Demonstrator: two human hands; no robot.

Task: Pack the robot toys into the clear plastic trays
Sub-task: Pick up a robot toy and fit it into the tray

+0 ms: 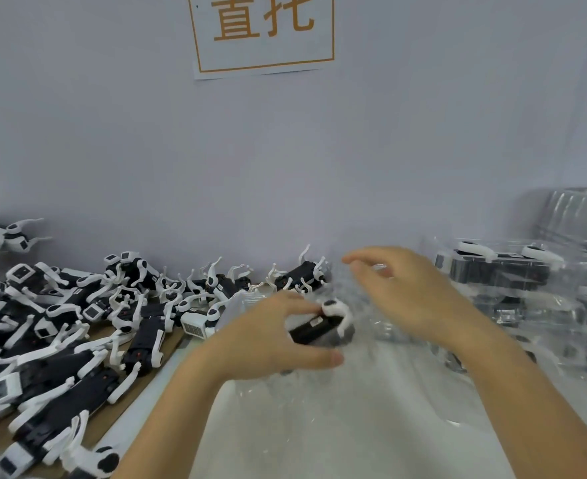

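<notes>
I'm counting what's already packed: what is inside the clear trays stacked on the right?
Inside the stacked clear trays, black-and-white robot toys show through the top one. Glare and blur hide how many lie in the trays below.

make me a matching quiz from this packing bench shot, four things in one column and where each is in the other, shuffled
Things:
1. pile of loose robot toys
2. packed clear trays
3. sign with orange characters
4. robot toy in the left hand

Places:
A. on the wall, top centre
B. centre, over a clear tray
C. on the table at the left
D. stacked at the right

Pairs: 1-C, 2-D, 3-A, 4-B
</notes>
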